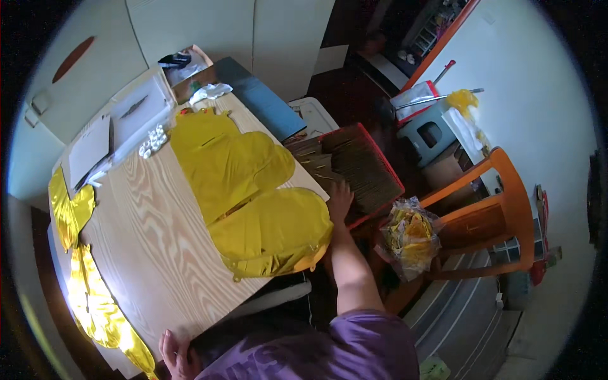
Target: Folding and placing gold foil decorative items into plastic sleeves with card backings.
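My right hand [341,199] reaches past the table's right edge to a red-rimmed box [391,166]. Its fingers look stretched out over thin brown pieces [358,168] packed in rows inside; the fingertips are dim, and no held thing shows. At the near left, my left hand [176,358] rests on the table edge with its fingers apart, holding nothing. Flat, uninflated golden foil balloons [231,161] lie overlapping along the right side of the table, the nearest one [272,228] beside my right forearm. More shiny gold foil [95,297] lies along the left edge, close to my left hand.
Wood-grain tabletop [152,221] spans the middle. White balls [153,140], a white tray [142,104] and a small open box [190,69] sit at its far end. On the right, a wooden chair [510,215] bears a clear bag of gold pieces [411,234]. A grey-blue stool [427,134] stands behind.
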The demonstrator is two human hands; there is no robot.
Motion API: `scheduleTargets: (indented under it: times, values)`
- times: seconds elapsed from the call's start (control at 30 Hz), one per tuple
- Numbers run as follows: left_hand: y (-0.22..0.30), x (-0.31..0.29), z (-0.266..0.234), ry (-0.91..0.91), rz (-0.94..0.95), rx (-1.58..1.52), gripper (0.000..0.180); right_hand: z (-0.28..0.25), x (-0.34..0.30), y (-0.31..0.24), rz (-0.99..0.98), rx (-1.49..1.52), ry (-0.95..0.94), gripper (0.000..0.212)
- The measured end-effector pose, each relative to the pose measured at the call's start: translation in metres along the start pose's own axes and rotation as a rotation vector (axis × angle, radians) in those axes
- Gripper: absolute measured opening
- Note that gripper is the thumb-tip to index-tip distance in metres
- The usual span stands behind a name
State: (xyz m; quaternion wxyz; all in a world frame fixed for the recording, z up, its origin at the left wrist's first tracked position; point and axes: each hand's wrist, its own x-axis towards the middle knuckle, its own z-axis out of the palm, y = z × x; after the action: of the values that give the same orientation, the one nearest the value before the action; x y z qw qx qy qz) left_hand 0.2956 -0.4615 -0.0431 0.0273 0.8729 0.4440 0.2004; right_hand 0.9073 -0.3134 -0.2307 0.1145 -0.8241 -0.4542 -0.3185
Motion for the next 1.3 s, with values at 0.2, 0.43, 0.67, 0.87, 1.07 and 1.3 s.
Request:
scheduleTargets:
  times: [0.2,0.43,0.67,0.87,1.07,1.3]
  values:
    - [0.002,-0.008,0.013,0.017,-0.163,-0.083,0.038,0.033,-0.057,0.001,0.808,0.83,-0.281,0.08]
    - [0.035,0.058,-0.008,-0.024,0.032,0.064,0.044,0.139,-0.044,-0.03,1.015,1.14,-0.305,0.114]
    - [0.039,0.047,-0.009,-0.049,-0.031,0.078,0.043,0.121,0.054,-0.068,0.874,1.163,-0.309,0.109]
    - [0.037,0.067,-0.003,0.004,0.054,0.113,0.042,0.154,-0.015,-0.072,0.998,1.184,-0.198,0.084]
    - [0.042,0.065,-0.002,0.038,0.053,0.158,0.04,0.157,-0.016,-0.083,0.96,1.086,-0.242,0.062]
    - [0.039,0.07,-0.002,0.056,0.101,0.188,0.041,0.142,0.008,-0.067,0.882,1.104,-0.433,0.054]
